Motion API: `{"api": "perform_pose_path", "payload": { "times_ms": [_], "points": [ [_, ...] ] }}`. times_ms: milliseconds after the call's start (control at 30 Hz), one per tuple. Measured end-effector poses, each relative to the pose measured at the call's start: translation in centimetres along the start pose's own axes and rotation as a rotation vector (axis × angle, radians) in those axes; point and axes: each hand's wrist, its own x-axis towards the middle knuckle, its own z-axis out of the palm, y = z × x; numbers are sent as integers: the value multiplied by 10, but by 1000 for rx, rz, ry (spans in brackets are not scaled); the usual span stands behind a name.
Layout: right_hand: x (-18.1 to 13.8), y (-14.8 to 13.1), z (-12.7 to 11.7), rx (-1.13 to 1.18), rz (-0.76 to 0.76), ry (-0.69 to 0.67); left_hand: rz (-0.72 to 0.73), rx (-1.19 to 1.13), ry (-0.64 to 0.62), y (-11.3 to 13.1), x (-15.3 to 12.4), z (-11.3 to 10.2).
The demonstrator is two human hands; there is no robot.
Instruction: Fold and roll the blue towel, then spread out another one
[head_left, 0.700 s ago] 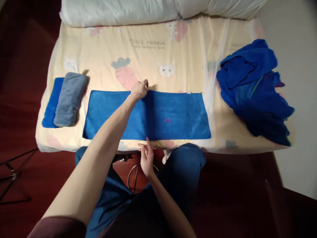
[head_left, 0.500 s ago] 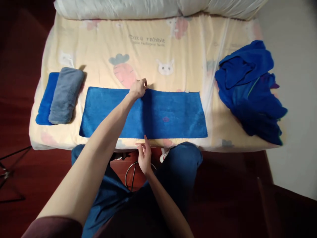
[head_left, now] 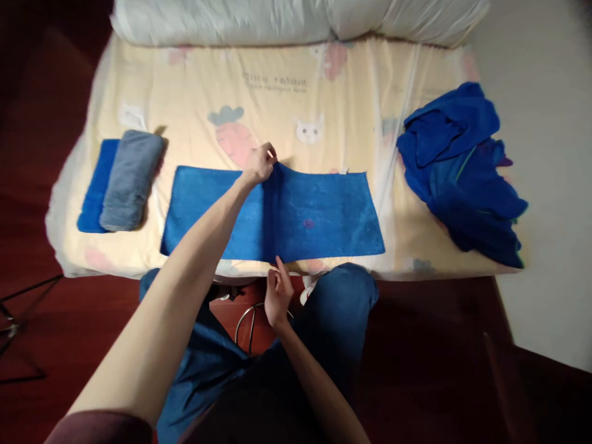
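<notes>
Your left hand [head_left: 259, 164] is reaching across the blue towel [head_left: 324, 213] and pinching its far edge at about the middle, with the fingers closed on the cloth and lifting it slightly into a small ridge. Your right hand [head_left: 277, 296] is sitting at the near edge of the same towel, right at the lip of the bed [head_left: 287, 105]; its fingers are drawn together against the hem and appear to be nipping it, though the grip itself is partly hidden by the fingers.

You are looking at the towel lying flat and stretched sideways along the front of the bed, folded into a long strip. A soft crease is running from one hand to the other across its width, so the cloth is darker there. A small pink mark is showing on the right half.

To the left of the strip, near but not touching it, a rolled grey towel [head_left: 132, 179] is resting on top of a folded blue cloth [head_left: 92, 191]. Well off to the right, a heap of loose blue towels [head_left: 457, 172] is lying crumpled near the bed's edge. A white quilt [head_left: 296, 18] is bunched along the far side. The sheet is pale yellow with carrot and rabbit prints. Your knees in blue trousers [head_left: 342, 308] are pressing up against the front of the bed.
</notes>
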Motion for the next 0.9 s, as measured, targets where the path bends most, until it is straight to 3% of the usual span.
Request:
{"api": "perform_pose_path", "payload": {
  "times_ms": [167, 367, 500, 600, 733, 900],
  "points": [
    [14, -34, -35, 21, -98, 404, 95, -105, 40, 54, -27, -62],
    [48, -115, -111, 127, -323, 500, 288, -285, 189, 118, -90, -166],
    [71, -193, -156, 150, -467, 368, 334, -578, 209, 145, -149, -222],
    [88, -254, -169, 217, -523, 195, 320, -655, 284, 153, -189, -254],
    [104, -315, -162, 256, -588, 100, 286, -649, 407, 151, -221, -287],
    [108, -352, -144, 175, -677, 40, 287, -660, 504, 143, -242, -314]
  ]
}}
